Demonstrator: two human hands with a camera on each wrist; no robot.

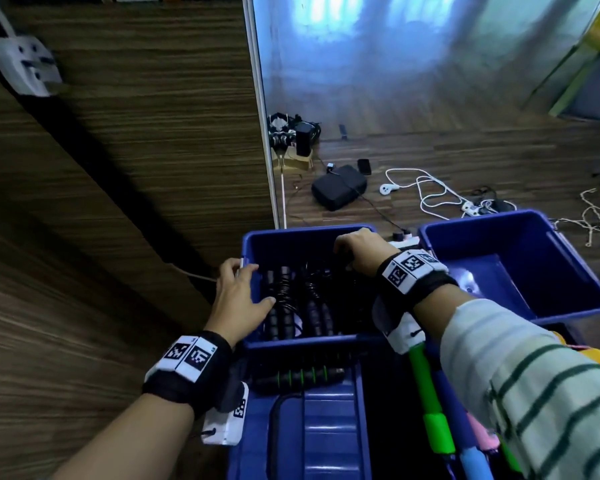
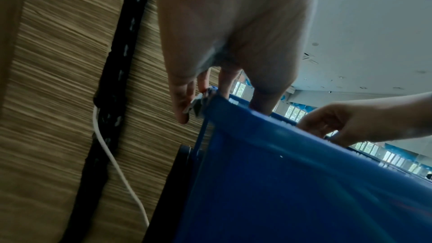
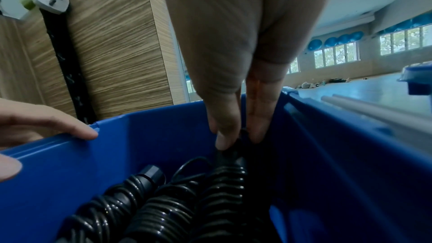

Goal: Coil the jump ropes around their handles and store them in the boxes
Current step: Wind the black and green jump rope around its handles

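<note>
Blue plastic walls close round the work: we have a box [image 1: 253,244] with coiled black jump ropes [image 1: 284,299] lying side by side on its floor, wrapped round their handles. Our left hand [image 1: 239,296] rests over the box's left rim, fingers fairly straight and thumb outside, which we judge is meant to steady the box while the other hand loads it. Our right hand [image 1: 357,252] reaches down at the far right corner, thumb and fingertips [image 3: 222,141] pinching the top end of another coiled rope [image 3: 224,178], so the bundle hangs below the pinch and leans against the right wall, its lower coils already among the others. From the dark wrist view it seems the grasp is on the handle's cap, though we cannot be sure. A second box [image 1: 568,258] sits to the right, and a green-and-black rope [image 1: 302,375] lies on a lid [image 1: 326,427] in front of the first box, not yet stored.
</note>
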